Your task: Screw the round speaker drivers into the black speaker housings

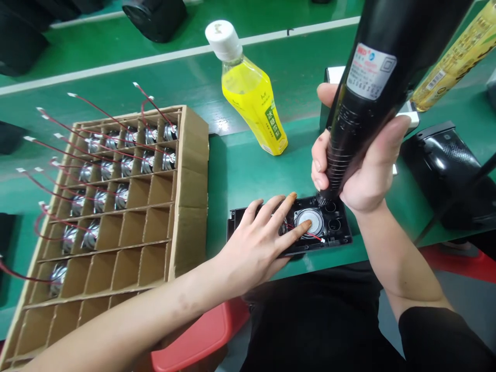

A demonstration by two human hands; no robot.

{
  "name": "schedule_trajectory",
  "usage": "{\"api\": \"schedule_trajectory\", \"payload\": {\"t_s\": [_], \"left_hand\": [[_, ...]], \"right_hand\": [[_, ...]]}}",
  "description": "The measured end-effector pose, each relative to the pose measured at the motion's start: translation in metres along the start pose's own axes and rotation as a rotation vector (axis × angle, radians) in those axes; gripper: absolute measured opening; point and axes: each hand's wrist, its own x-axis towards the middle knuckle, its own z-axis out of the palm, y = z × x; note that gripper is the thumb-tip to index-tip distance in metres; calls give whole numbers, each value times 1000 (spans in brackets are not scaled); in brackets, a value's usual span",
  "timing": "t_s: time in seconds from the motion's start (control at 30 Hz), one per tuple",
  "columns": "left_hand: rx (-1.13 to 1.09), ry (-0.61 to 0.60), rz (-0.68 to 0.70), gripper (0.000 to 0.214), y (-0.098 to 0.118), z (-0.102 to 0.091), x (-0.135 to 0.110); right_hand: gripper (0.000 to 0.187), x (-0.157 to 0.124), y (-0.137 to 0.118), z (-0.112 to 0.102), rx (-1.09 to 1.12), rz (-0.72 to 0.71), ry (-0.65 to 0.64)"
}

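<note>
Surface: a green work surface (294, 77) with a white line painted across it, running out of view behind the things on it; a red plastic stool (197, 336) shows below its near edge.

Left hand: the left hand (256, 248) is open, palm down, fingers spread over the housing; the thumb (306, 225) touches the speaker's rim, and the index fingertip (292, 196) looks orange.

Right hand: the right hand (370, 178) is closed around a black electric screwdriver (368, 88), which leans up and away from its tip; a black sleeve (437, 336) covers the arm further back.

Work piece: a black plastic housing (337, 232) lies flat on the surface, with a round speaker (312, 221) seated in it and a red wire (310, 236) beside it; the screwdriver's lower end stands at its far edge.

Tray: a cardboard divider tray (191, 191) sits left of the housing; small speakers (163, 160) with trailing red leads (104, 116) fill the far compartments and a strip down its left side, while the rest show bare cardboard.

Nearby: a yellow drink bottle (251, 98) with a white cap lies just beyond the housing; a second bottle (453, 57) is cut off top right; a black mesh-sided unit (445, 170) sits right.

Hidden: the screwdriver's tip is too obscured to make out, and fingers cover part of the speaker.
</note>
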Motion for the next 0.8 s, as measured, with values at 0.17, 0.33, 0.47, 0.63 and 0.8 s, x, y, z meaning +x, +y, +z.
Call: {"api": "schedule_trajectory", "payload": {"t_s": [0.17, 0.33, 0.47, 0.63, 0.8], "left_hand": [[11, -12, -10, 78, 0, -1, 0], [11, -1, 7, 75, -2, 2, 0], [8, 35, 26, 71, -5, 8, -1], [-3, 37, 17, 71, -4, 11, -1], [-3, 25, -2, 71, -2, 7, -1]], "right_hand": [[76, 0, 3, 1, 52, -5, -9], [68, -4, 8, 2, 145, -62, -69], [72, -12, 14, 1, 183, -25, -172], [69, -17, 21, -3, 176, 8, -217], [74, -16, 22, -3, 198, -30, -203]]}}
